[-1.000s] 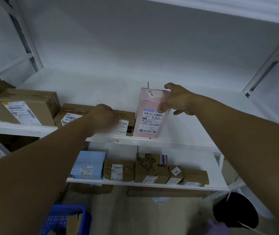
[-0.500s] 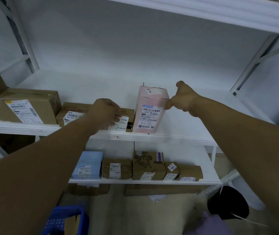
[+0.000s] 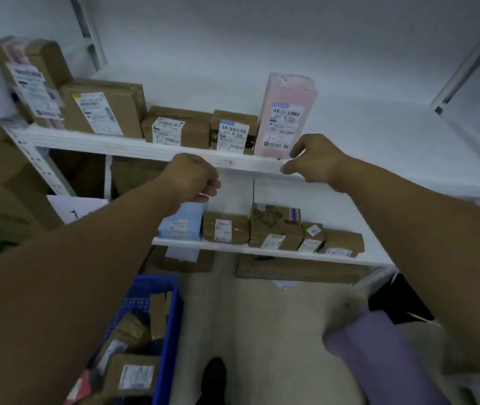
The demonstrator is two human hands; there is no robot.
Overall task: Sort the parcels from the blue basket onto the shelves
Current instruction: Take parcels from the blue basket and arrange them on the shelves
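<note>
A tall pink parcel stands upright on the upper shelf, beside a small brown box with a white label. My right hand hovers in front of the shelf edge just below the pink parcel, fingers loosely apart, holding nothing. Further left, my left hand is curled into a loose fist below the shelf edge, with nothing visible in it. At the bottom left stands the blue basket, with several brown parcels inside.
More brown boxes line the upper shelf to the left. On the lower shelf sit a light blue box and several small brown parcels. Flat cardboard lies under it. A black bin and a purple bag are at the right.
Both hands have let go of the parcels on the upper shelf and drawn back below its edge. The pink parcel stays upright. The view has tilted down, showing more of the basket.
</note>
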